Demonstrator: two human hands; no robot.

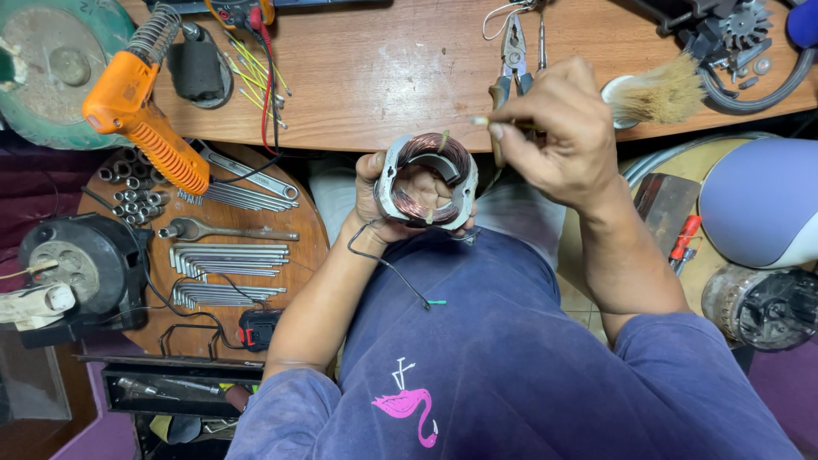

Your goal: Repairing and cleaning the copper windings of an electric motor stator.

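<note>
My left grip (379, 200) cups the stator (426, 181); right grip (558, 128), just beside it, pinches a thin stick (482, 122).

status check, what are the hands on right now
Left hand grips copper-wound motor coil. Right hand pinches thin stick just above it. Black wire dangles from coil.

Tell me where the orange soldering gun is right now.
In the head view, the orange soldering gun lies at upper left, on the wooden bench edge, above the round board of hex keys and left of the left hand.
</note>
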